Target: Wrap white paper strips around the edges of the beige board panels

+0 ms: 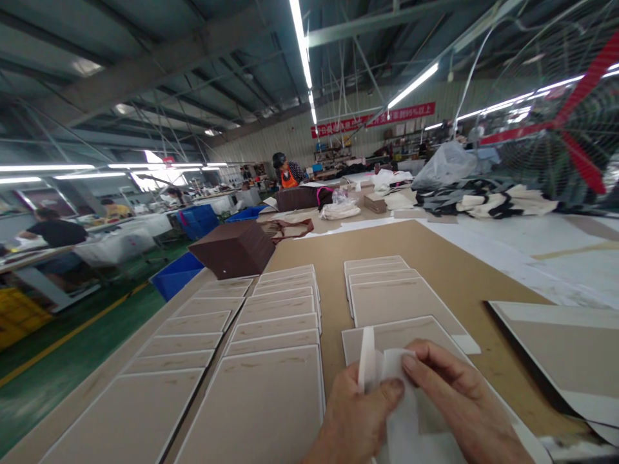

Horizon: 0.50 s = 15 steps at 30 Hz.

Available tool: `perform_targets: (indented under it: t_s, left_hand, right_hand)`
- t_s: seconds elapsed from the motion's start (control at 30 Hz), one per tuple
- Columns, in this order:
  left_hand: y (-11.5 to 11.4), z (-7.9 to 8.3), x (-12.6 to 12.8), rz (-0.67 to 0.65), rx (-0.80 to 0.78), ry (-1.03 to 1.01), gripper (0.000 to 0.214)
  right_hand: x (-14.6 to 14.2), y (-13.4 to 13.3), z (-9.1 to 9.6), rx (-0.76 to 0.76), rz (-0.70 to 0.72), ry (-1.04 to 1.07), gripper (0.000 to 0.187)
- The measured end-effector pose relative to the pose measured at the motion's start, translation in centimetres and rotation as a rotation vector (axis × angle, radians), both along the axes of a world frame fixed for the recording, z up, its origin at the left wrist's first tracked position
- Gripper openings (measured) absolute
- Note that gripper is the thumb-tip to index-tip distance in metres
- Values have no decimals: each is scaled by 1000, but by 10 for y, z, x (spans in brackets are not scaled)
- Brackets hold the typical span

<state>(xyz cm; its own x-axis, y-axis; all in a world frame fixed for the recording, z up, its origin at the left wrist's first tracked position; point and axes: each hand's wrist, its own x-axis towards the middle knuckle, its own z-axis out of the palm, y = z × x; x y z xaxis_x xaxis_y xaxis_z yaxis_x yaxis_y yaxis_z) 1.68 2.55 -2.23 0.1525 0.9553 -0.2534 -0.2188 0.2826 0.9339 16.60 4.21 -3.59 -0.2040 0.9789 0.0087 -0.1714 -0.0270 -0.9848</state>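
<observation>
A white strip (400, 412), which looks like paper or tape, is pinched between my two hands. My left hand (360, 412) grips it with the thumb pressed on top, and one end stands up beside the fingers. The thumb and fingers of my right hand (457, 393) close on its upper edge. Beneath the hands lie beige panels with white edges (387, 293), overlapping in a row. To the left, two more rows of similar panels (265, 386) overlap on the brown board (377, 241). Whether the strip touches the panel below is hidden by my hands.
A dark brown stack (236, 248) stands at the board's far left, beside a blue bin (176, 276). More large panels (570, 341) lie at right. Cloth pieces (503, 200) and a plastic bag (445, 164) are further back, near a large fan (561, 122). A person in an orange apron (289, 177) stands beyond.
</observation>
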Motion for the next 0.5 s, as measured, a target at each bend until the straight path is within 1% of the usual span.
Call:
perform_targets:
  t_s: [0.1,0.17,0.2,0.3,0.33,0.4,0.47,0.5]
  left_hand:
    - [1,-12,-2,100,31,-46,56]
    - [-2,-17,-5,130,12,23,56]
    - [-4,-18,-6,131,-2,67,55]
    - [-8,-15,-6,116,-18,124,54]
    - [-8,-13,-5,111,-21,122,54]
    - [-8,-8,-4,115,0,143,51]
    - [-9,-6,-6,80,73,266,40]
    - [-10,-6,-9,9,132,373,33]
  right_hand:
    - [-7,-9,-5,-68,105,147,35]
    - [-12,-14,-17,-173,196,256,38]
    - [-15,-15,-24,-233,215,294,38]
    - [-18,-19,-41,-339,179,340,39]
    - [-17,-19,-42,-353,158,347,40]
    - [-12,-18,-38,-375,125,353,40]
    - [0,-14,-29,-375,93,314,41]
    - [10,-10,-23,-372,64,275,41]
